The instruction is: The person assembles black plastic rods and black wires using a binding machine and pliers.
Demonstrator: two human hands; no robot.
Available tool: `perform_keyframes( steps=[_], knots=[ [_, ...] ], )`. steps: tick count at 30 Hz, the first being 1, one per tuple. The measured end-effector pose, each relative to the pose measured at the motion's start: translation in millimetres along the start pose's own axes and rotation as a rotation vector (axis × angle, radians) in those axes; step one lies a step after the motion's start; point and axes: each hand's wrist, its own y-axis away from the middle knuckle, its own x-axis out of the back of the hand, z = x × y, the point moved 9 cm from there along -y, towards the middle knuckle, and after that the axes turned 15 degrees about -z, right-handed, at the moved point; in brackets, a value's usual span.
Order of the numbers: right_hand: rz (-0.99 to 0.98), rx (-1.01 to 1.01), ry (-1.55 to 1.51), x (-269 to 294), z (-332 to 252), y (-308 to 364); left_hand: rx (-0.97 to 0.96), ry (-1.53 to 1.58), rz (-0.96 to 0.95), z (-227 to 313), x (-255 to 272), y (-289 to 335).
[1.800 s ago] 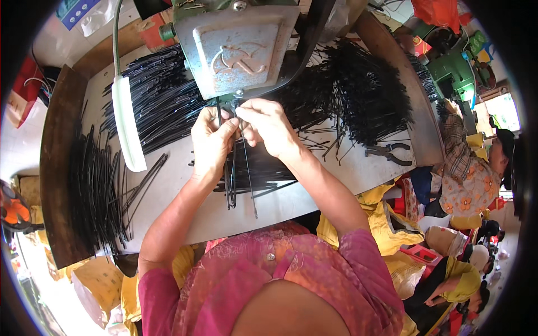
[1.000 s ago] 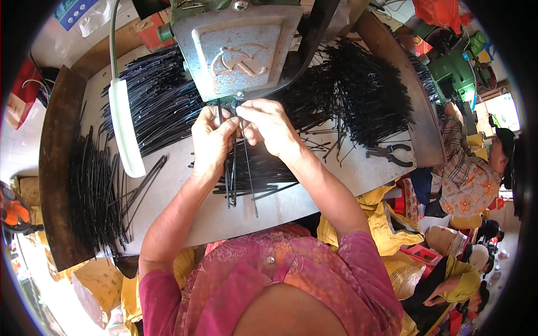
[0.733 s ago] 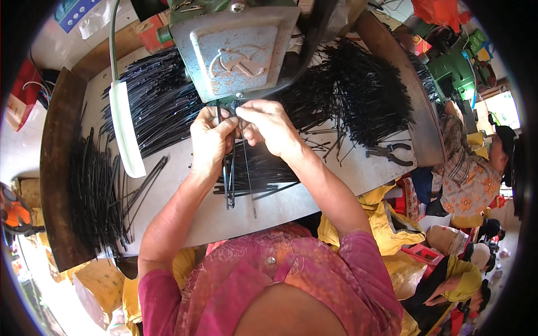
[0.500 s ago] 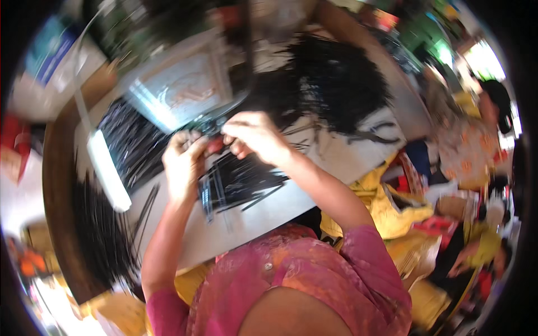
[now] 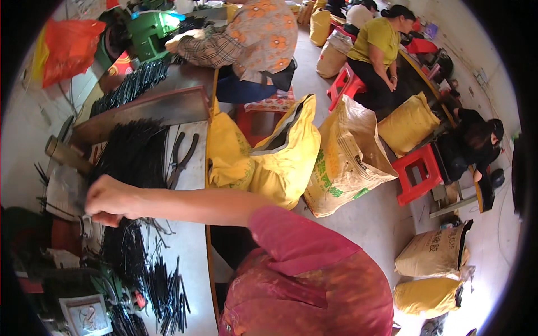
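At the far left is a crumpled red plastic bag [image 5: 70, 49]. At the near left is a grey metal machine cover plate [image 5: 86, 315] with a raised umbrella-shaped relief. To the right of and beyond the plate, the right hand [image 5: 114, 200] is extended over the left edge of a dense pile of thin black rods [image 5: 133, 150]; its fingers are curled inward, and blur prevents telling whether a rod is held. The left hand is out of view, so its grip cannot be told. The pile lies on the white-topped bench [image 5: 193, 241], beyond a smaller loose bundle of black rods [image 5: 167, 294]. A green metal machine [image 5: 148, 38] stands at the far left, beyond the pile. Just right of the pile lie black-handled pliers [image 5: 180, 159], handles pointing away. Right of the bench stand a bright yellow sack [image 5: 288, 162] and, next, an upright beige woven sack [image 5: 336, 162] with its mouth gaping. Further right is a red plastic stool [image 5: 417, 173].
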Motion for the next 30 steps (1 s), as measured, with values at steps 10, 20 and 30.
perform_keyframes(
  steps=[10, 20, 30],
  knots=[
    [-0.086, 0.788, 0.119, -90, -225, 40, -0.396, 1.034, -1.007, 234, -202, -79],
    [-0.066, 1.05, 0.134, -87, -257, 85, -0.282, 1.354, -1.163, 251, -252, -85],
    [-0.151, 0.887, 0.135, -100, -241, 78, -0.145, 1.393, -1.317, 271, -252, -50]
  ],
)
